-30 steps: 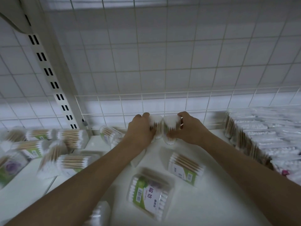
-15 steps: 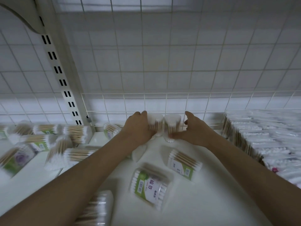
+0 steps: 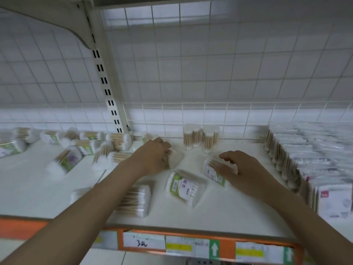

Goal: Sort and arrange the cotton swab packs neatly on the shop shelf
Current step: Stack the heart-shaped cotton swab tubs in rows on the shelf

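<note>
Early stage. 2 upright swab tubs (image 3: 200,137) set at 12 o'clock. Left hand (image 3: 154,156) gripping a lying tub (image 3: 174,159); right hand (image 3: 240,171) spread over a labelled pack (image 3: 211,172), grasp unclear. Loose packs (image 3: 72,150) at 9 o'clock unsorted.
</note>
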A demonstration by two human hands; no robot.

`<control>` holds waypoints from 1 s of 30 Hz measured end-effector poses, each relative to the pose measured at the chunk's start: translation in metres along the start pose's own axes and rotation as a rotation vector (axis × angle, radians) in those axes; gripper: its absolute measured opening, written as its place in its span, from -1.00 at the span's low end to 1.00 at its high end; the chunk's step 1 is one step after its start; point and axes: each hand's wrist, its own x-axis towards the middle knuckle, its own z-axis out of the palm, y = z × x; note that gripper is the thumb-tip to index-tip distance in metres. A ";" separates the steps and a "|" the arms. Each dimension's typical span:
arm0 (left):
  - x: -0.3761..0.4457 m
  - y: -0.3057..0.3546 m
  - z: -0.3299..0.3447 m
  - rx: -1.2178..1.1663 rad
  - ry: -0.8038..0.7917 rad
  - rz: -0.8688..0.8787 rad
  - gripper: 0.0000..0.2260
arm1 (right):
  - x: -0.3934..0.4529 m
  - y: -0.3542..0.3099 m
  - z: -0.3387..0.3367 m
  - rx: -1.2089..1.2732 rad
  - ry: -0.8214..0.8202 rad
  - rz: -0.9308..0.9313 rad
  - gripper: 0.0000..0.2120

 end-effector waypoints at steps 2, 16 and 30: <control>-0.009 0.000 0.001 0.024 0.024 0.002 -0.58 | -0.008 0.001 0.005 -0.006 -0.013 -0.020 -0.50; 0.030 -0.020 0.010 0.446 0.023 0.107 -0.54 | -0.011 0.003 0.023 -0.070 -0.026 0.029 -0.32; 0.039 -0.031 -0.009 0.219 0.072 0.303 -0.43 | 0.011 -0.009 0.007 0.050 0.191 0.117 -0.42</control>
